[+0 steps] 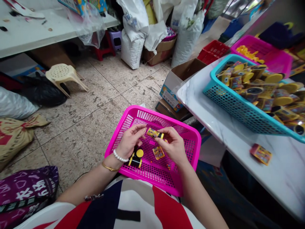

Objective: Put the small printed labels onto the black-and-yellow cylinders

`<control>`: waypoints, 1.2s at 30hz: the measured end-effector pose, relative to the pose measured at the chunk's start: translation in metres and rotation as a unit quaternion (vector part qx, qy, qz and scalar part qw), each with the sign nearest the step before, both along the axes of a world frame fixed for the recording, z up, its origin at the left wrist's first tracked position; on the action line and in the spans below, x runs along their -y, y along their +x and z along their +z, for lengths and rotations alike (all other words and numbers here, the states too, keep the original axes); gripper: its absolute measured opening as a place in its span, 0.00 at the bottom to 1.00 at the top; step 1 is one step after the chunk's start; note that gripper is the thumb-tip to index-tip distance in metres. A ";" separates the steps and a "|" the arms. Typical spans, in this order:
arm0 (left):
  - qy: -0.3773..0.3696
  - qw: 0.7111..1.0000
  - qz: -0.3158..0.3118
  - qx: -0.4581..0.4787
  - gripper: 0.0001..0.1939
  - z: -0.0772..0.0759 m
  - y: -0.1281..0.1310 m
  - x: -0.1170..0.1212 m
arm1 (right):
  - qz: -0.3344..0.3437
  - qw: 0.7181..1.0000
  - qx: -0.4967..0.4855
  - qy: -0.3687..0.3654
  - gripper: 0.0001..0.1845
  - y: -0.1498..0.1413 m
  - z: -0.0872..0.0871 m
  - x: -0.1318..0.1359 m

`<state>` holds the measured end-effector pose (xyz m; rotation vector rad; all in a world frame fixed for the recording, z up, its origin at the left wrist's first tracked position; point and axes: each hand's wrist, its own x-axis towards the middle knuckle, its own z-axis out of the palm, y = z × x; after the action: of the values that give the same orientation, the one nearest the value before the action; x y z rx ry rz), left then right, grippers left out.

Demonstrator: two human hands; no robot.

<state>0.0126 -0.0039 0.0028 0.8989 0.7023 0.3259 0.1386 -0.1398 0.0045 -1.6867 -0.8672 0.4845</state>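
Note:
My right hand [172, 143] pinches a small black-and-yellow cylinder with a printed yellow wrapper [152, 132] over a pink basket [197, 140]. Close to the wrapper's left end is my left hand [132, 140], its thumb and fingers brought together; whether anything small sits between them I cannot make out. Inside the basket lie black cylinders with yellow rims [135, 161], partly under my left wrist, and a yellow round cap [139, 153]. A square printed packet [158, 153] rests below the held piece. Tiny coloured beads [168, 166] lie near my right wrist.
On the white marbled table [238, 159] at right stands a turquoise basket [214, 89] heaped with yellow-and-black pieces, plus a loose packet [260, 154]. A pink basket [283, 60] holds yellow parts. Cardboard box [171, 89], cream stool [63, 73] and stuffed sacks [133, 47] stand on the floor.

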 end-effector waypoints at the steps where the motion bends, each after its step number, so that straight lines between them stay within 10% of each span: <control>1: 0.008 1.000 -0.022 -0.002 0.24 0.000 0.000 -0.001 | 0.019 1.000 0.004 0.001 0.11 0.000 0.001 0.000; 10: 0.006 0.991 -0.137 -0.004 0.20 -0.006 0.000 -0.001 | 0.090 0.995 0.036 -0.009 0.27 0.000 0.004 0.004; 16: -0.025 0.985 -0.168 0.021 0.20 -0.008 0.001 -0.003 | 0.066 0.990 0.125 0.014 0.12 0.000 0.007 0.003; 22: 0.192 0.976 -0.095 0.049 0.13 -0.010 0.000 0.004 | 0.030 0.980 -0.195 -0.001 0.13 -0.005 -0.013 -0.004; 36: -0.030 0.986 -0.162 -0.022 0.25 -0.017 0.007 0.002 | 0.068 0.989 -0.125 0.029 0.17 -0.005 -0.019 0.004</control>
<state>0.0196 -0.0064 -0.0144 0.9471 0.5907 -0.0047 0.1337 -0.1436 -0.0150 -1.4810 -0.8062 0.7403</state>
